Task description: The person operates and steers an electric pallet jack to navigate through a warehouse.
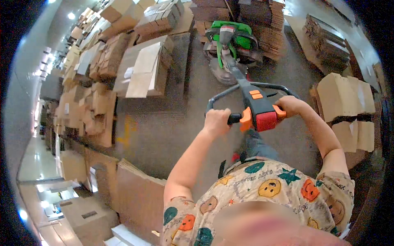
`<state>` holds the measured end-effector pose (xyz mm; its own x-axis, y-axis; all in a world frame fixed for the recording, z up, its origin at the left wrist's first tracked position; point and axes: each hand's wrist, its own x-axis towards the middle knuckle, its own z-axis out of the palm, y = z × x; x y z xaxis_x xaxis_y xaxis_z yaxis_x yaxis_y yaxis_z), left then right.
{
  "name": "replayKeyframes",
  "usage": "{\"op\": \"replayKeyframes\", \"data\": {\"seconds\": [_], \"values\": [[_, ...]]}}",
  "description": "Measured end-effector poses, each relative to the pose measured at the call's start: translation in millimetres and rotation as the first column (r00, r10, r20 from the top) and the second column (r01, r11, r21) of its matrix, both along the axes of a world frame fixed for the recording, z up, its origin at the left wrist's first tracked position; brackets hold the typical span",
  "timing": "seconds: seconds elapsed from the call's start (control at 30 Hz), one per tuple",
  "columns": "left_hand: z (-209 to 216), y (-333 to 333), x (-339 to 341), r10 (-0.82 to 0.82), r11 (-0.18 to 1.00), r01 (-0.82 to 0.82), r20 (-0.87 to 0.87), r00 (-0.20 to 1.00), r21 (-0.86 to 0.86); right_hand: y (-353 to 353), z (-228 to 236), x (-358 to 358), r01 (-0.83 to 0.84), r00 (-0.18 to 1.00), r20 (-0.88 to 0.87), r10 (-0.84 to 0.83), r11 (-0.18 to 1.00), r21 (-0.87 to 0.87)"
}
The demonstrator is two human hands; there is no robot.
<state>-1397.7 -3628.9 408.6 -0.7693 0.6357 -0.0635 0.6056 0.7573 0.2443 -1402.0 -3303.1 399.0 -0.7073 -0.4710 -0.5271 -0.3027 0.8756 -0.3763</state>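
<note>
Left grip (pixel 218 121) and right grip (pixel 289 105), mid-frame, are clamped on the control handle (pixel 262 107), apparently steering the green truck (pixel 243 40), upper centre. The next move likely calls for even, two-handed guidance.

Left grip (pixel 218 122), right grip (pixel 289 106) curled

Wide head-worn fisheye view, downward onto the nearby hands (pixel 218 122)

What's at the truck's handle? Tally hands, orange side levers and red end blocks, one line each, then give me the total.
Hands: 2, left hand and right hand
Orange side levers: 2
Red end block: 1
Total: 5
</note>
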Motion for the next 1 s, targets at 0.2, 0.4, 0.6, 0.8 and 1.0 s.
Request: {"op": "replayKeyframes", "data": {"seconds": [0.2,0.4,0.6,0.8,1.0], "values": [[-8,-41,14,0.058,0.998,-0.058,0.018,0.998,-0.024,-43,-7,19,0.028,1.000,0.009,-0.028,0.997,-0.067],[-19,-52,30,0.096,0.995,-0.090,0.147,0.985,-0.049,-50,-31,31,0.011,1.000,-0.004,-0.011,0.999,-0.044],[-12,-34,73,0.173,0.978,-0.152,0.145,0.974,-0.142,-36,-31,67,0.004,1.000,-0.007,-0.005,0.996,-0.094],[5,-22,121,0.190,0.971,-0.168,0.126,0.974,-0.168,-30,-2,114,0.015,0.995,-0.095,-0.025,0.993,-0.113],[10,-9,166,0.220,0.970,-0.203,0.129,0.967,-0.136,-14,-9,149,-0.005,0.993,-0.121,0.000,0.999,-0.042]]}}
